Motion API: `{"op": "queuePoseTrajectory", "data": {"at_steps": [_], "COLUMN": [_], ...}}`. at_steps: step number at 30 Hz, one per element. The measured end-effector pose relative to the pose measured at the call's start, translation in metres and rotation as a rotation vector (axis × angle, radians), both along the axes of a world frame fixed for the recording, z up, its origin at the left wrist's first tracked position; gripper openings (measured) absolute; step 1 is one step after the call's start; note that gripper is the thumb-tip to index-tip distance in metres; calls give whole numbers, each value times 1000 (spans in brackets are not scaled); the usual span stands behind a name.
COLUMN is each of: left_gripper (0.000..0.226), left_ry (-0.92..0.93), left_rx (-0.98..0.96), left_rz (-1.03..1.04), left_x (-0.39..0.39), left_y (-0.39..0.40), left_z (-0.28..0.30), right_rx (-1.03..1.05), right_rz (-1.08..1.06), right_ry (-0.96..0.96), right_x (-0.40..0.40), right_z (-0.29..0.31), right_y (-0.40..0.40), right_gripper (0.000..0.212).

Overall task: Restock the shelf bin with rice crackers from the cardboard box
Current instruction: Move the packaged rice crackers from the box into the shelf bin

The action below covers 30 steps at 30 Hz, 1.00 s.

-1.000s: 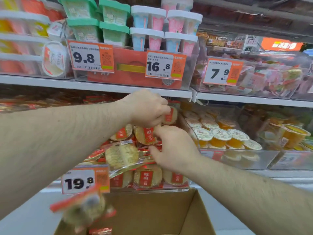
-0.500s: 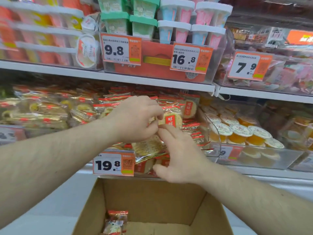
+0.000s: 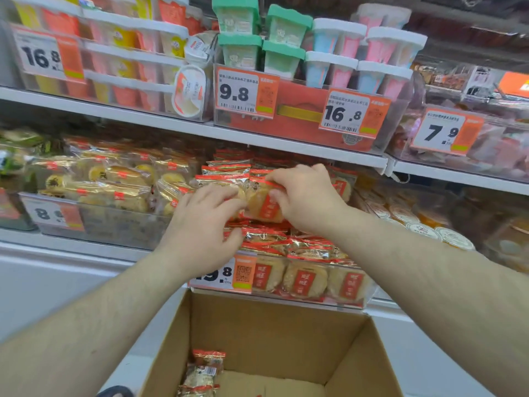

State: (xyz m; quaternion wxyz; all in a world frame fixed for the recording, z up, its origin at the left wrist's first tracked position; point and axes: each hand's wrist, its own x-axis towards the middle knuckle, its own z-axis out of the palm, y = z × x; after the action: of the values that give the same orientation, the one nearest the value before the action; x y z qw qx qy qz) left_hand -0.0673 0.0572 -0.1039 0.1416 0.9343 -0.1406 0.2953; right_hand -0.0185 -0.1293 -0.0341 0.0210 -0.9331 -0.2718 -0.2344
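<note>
A clear shelf bin (image 3: pixel 363 296) on the middle shelf is piled with rice cracker packs in red and gold wrappers. My right hand (image 3: pixel 307 197) pinches one rice cracker pack (image 3: pixel 262 206) by its top edge, holding it upright above the pile. My left hand (image 3: pixel 201 229) reaches in beside it, fingertips touching the same pack's left side, thumb on the packs below. The open cardboard box (image 3: pixel 274 336) stands below the bin, with a few cracker packs (image 3: pixel 203 372) lying at its bottom.
A bin of yellow pastries (image 3: pixel 114 184) sits to the left, jelly cups (image 3: pixel 438 230) to the right. The shelf above (image 3: pixel 171 126) overhangs the bin and carries tubs and price tags. A 19.8 price tag (image 3: pixel 239 275) hangs on the bin's front.
The view has shifted left and down. My right hand rose to the top of the pack and now pinches it, while my left hand dropped lower beside it.
</note>
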Motion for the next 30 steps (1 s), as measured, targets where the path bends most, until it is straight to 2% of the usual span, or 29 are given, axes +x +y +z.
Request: {"op": "queuePoseTrajectory", "data": {"at_steps": [2,5,11,15,18,26,30], "left_gripper": [52,61,64,63,69,59,53], "left_ry": [74,128,229,258,241,59,-124], "left_rx": [51,106,181,187,154,72,84], "left_rz": [22,33,63,67,64,-21,-169], "left_x": [-2,-4,1,0,-3,-9,-21], "left_y": [-4,-10,-16,-20,-21,-28,-40], "left_z": [-5,-8,-13,-12,-11,-12,-25], "right_rx": [-115,-137,-265,-285,-230,-60,199], "right_rz": [-44,-100,-55,-69,-78,-21,71], "right_ry": [-7,-63,-155,-169,-196,-235,-352], "right_x": [13,26,22,18,8,-18,-39], "right_z": [1,3,-15,-16,-16,-30,-55], "right_y": [7,9,6,2,-3,-17,-23], "right_gripper": [29,33,27,42,52,44,32]}}
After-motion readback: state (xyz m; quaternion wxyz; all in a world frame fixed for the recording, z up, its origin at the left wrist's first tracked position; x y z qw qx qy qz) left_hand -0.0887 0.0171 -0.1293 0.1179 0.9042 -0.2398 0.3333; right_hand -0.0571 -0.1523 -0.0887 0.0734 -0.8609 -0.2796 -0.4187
